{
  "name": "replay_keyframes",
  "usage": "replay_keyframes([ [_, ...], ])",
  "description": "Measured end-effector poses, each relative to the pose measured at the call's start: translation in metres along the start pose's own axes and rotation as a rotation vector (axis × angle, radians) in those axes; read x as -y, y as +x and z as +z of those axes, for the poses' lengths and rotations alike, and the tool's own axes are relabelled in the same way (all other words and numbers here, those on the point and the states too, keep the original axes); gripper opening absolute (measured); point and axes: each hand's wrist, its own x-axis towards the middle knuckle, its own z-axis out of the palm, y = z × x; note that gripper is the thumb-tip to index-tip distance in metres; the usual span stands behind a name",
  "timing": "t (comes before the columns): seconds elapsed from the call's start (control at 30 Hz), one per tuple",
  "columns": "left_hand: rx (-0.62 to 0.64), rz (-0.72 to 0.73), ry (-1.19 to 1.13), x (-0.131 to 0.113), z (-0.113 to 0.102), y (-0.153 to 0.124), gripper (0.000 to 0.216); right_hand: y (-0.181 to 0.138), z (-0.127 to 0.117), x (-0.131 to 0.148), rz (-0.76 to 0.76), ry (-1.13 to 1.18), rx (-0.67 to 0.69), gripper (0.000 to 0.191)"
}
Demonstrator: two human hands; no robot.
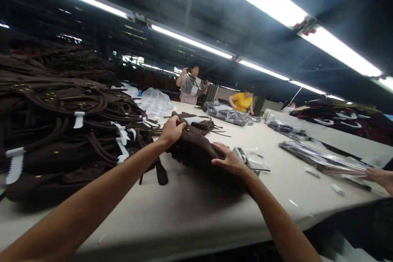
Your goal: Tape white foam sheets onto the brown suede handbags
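Observation:
A dark brown bag [196, 147] is tilted up off the white table in front of me. My left hand [172, 132] grips its upper left edge, thumb on top near a small brass stud. Lying flat with fingers stretched, my right hand [227, 158] rests on the bag's right side. Behind the bag is more brown material with thin straps and a piece of white paper [194, 120]. A dark tag-like piece [161, 173] hangs at the bag's left. The underside of the bag is in shadow.
A tall pile of brown bags [61, 131] with white paper strips stands on the left. Clear plastic bags [156, 101] lie behind it. A tag gun-like grey tool [241, 154] is right of my hand. Wrapped bags [319, 156] lie at right, touched by another person's hand [382, 178]. Co-workers stand beyond.

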Motion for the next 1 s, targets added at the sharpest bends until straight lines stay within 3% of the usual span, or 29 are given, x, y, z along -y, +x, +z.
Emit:
replay_keyframes([
  [0.17,0.026,0.029,0.101,0.009,-0.011,-0.008,0.024,0.016,0.009,-0.004,0.06,0.104,0.124,0.082],
  [0.27,0.047,0.054,0.18,0.018,-0.015,-0.011,0.023,0.023,0.025,-0.006,0.141,0.062,0.132,0.064],
  [0.37,0.047,0.07,0.271,0.035,-0.014,-0.017,0.016,0.031,0.047,-0.001,0.208,-0.082,0.056,0.048],
  [0.47,0.039,0.06,0.372,0.059,-0.014,-0.031,0.01,0.035,0.07,0.007,0.243,-0.309,0.009,0.047],
  [0.57,0.008,0.036,0.475,0.078,-0.021,-0.054,0.016,0.034,0.089,0.012,0.221,-0.413,0.043,0.05],
  [0.67,-0.059,0.226,0.527,0.078,-0.027,-0.076,0.033,0.031,0.1,0.013,0.224,-0.384,0.062,0.051],
  [0.73,0.016,0.458,0.513,0.069,-0.023,-0.085,0.046,0.031,0.103,0.014,0.224,-0.349,0.072,0.051],
  [0.8,0.198,0.58,0.488,0.059,-0.012,-0.086,0.048,0.03,0.102,0.016,0.192,-0.325,0.088,0.053],
  [0.87,0.365,0.534,0.478,0.056,0.0,-0.08,0.041,0.029,0.095,0.017,0.137,-0.304,0.112,0.056],
  [1.0,0.565,0.266,0.468,0.071,0.012,-0.057,0.035,0.018,0.064,0.0,-0.029,-0.299,0.152,0.053],
])
